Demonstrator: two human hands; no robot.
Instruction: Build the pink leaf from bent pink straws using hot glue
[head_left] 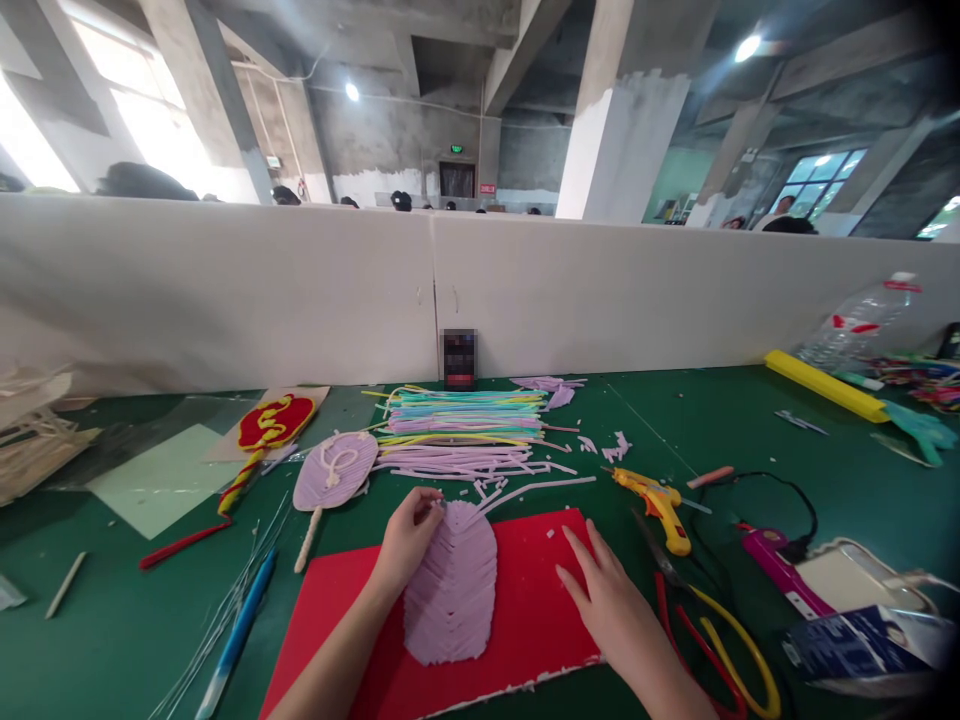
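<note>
Left fingers [421,503] on purple leaf [452,590]

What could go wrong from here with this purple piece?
The glue gun lies beyond your right hand; if hot, its tip might burn a reaching finger. The scissors lie beside that hand; a sideways sweep could catch the blades. Your left hand pinches only the top edge of the purple piece; strips may shift.
</note>
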